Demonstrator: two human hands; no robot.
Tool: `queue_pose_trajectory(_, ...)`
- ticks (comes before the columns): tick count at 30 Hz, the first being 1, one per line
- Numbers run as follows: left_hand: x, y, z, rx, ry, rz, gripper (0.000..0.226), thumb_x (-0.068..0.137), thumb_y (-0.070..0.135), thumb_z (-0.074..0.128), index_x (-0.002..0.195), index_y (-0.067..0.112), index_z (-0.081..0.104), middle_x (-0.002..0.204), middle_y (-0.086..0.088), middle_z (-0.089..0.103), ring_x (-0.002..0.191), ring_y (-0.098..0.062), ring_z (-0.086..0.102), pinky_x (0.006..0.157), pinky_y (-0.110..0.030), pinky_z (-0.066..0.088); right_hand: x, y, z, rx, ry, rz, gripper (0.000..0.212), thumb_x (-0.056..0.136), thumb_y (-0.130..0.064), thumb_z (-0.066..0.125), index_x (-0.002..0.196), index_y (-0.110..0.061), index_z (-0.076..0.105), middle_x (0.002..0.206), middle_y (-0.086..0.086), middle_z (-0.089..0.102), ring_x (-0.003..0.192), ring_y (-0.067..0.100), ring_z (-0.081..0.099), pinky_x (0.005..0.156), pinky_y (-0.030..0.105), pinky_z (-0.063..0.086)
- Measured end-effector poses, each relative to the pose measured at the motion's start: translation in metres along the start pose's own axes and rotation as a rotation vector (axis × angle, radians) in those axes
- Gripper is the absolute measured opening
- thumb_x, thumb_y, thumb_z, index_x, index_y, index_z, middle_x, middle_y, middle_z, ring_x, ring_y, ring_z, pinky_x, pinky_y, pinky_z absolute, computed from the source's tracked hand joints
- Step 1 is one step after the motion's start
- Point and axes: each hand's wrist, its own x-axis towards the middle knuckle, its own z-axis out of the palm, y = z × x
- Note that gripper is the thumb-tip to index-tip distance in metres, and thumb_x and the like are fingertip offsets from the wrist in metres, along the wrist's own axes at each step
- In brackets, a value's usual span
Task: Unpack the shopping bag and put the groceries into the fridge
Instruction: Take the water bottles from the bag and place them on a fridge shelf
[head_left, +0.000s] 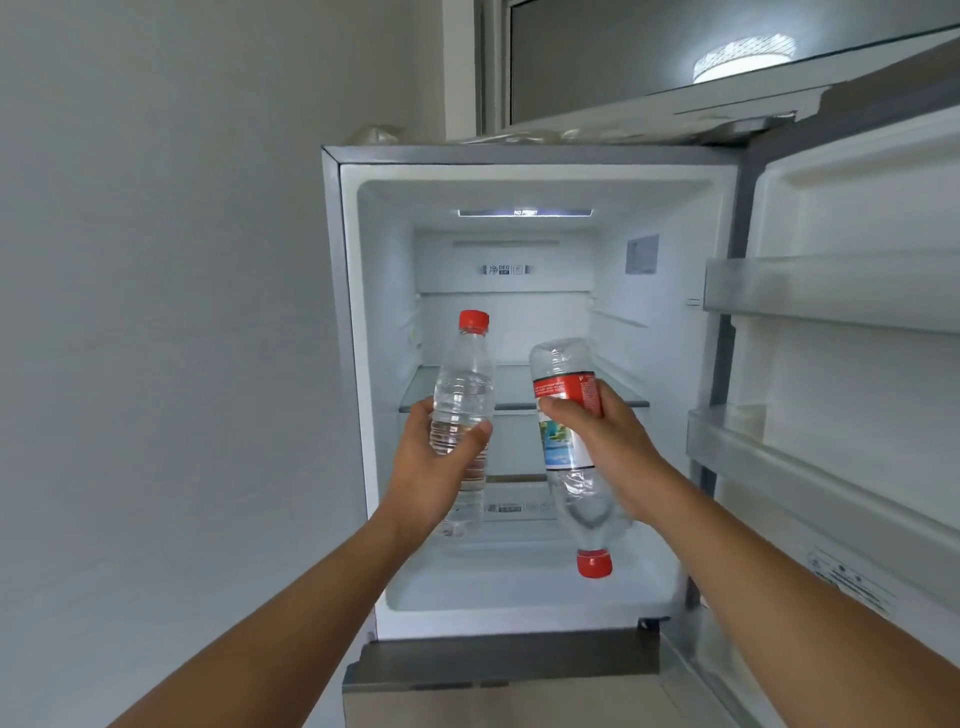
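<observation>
Under the right hand, the label is half-hidden.

A glass shelf spans the open fridge.

The fridge stood open with the wall on its left and its door swung out to the right, an upper rack above a lower rack on it. Before the opening, the left hand held the upright bottle and the right hand held the upturned bottle just beside it, cap down. Behind both bottles, inside the fridge, a shelf ran across.
</observation>
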Motion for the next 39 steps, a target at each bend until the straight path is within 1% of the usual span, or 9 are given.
queue_pose_trajectory(4,0.059,-0.013,0.004,-0.021,-0.014,0.044,0.050,0.088,0.039,0.073,0.130,0.028,0.050,0.109,0.012,0.068,0.090,0.000,0.068,0.069,-0.012,0.053,0.052,-0.003,0.010,-0.010,0.035,-0.030,0.029,0.084,-0.041,0.074,0.109,-0.033,0.063,0.104,0.002,0.073,0.094,0.020,0.072,0.089,0.045,0.058)
queue_pose_trajectory(12,0.159,-0.048,0.016,0.028,-0.031,0.127,0.053,0.090,0.037,0.070,0.135,0.025,0.044,0.112,0.009,0.066,0.095,-0.008,0.068,0.073,-0.014,0.055,0.123,0.009,0.023,0.013,0.081,-0.052,0.028,0.085,-0.041,0.072,0.110,-0.035,0.059,0.105,0.000,0.070,0.094,0.018,0.071,0.074,0.033,0.056)
queue_pose_trajectory(17,0.212,-0.066,0.027,0.082,0.008,0.139,0.055,0.091,0.037,0.070,0.136,0.026,0.042,0.108,0.020,0.060,0.096,0.002,0.062,0.069,-0.004,0.046,0.161,0.019,0.024,0.004,0.112,-0.071,0.030,0.085,-0.044,0.072,0.109,-0.037,0.058,0.108,0.000,0.069,0.098,0.019,0.069,0.083,0.038,0.056)
queue_pose_trajectory(21,0.249,-0.079,0.033,0.117,0.010,0.087,0.059,0.089,0.035,0.073,0.137,0.025,0.040,0.110,0.011,0.062,0.098,-0.005,0.063,0.076,-0.015,0.046,0.187,0.026,0.024,-0.004,0.105,-0.075,0.031,0.083,-0.048,0.072,0.108,-0.038,0.057,0.107,0.000,0.069,0.098,0.021,0.070,0.088,0.045,0.057)
queue_pose_trajectory(25,0.278,-0.097,0.033,0.172,0.040,0.020,0.063,0.087,0.036,0.075,0.135,0.025,0.036,0.115,0.004,0.061,0.104,-0.018,0.062,0.092,-0.033,0.049,0.209,0.028,0.026,0.008,0.103,-0.089,0.047,0.069,-0.057,0.076,0.108,-0.036,0.062,0.102,0.002,0.072,0.094,0.023,0.072,0.089,0.051,0.059)
queue_pose_trajectory(29,0.288,-0.109,0.033,0.200,0.094,-0.033,0.062,0.090,0.033,0.072,0.135,0.021,0.031,0.121,0.001,0.057,0.101,-0.019,0.058,0.087,-0.030,0.043,0.224,0.034,0.031,0.035,0.102,-0.106,0.034,0.077,-0.046,0.077,0.105,-0.034,0.063,0.101,0.003,0.071,0.095,0.024,0.071,0.090,0.051,0.058)
queue_pose_trajectory(34,0.296,-0.114,0.036,0.245,0.115,-0.044,0.068,0.087,0.029,0.076,0.136,0.018,0.031,0.123,0.000,0.056,0.099,-0.018,0.056,0.084,-0.027,0.039,0.230,0.040,0.033,0.023,0.115,-0.114,0.031,0.081,-0.043,0.076,0.107,-0.031,0.063,0.101,0.003,0.071,0.095,0.024,0.071,0.090,0.050,0.058)
queue_pose_trajectory(37,0.299,-0.116,0.035,0.341,0.134,-0.039,0.081,0.080,0.033,0.082,0.141,0.016,0.031,0.135,-0.006,0.050,0.108,-0.022,0.053,0.088,-0.029,0.041,0.228,0.043,0.033,0.028,0.122,-0.113,0.031,0.082,-0.042,0.076,0.107,-0.031,0.063,0.101,0.002,0.071,0.095,0.023,0.071,0.090,0.049,0.058)
queue_pose_trajectory(39,0.300,-0.115,0.033,0.396,0.135,-0.042,0.095,0.076,0.035,0.085,0.148,0.016,0.026,0.144,-0.011,0.042,0.123,-0.028,0.050,0.096,-0.033,0.042,0.227,0.045,0.034,0.019,0.112,-0.113,0.032,0.082,-0.044,0.076,0.108,-0.032,0.063,0.101,0.001,0.071,0.095,0.022,0.070,0.089,0.047,0.059)
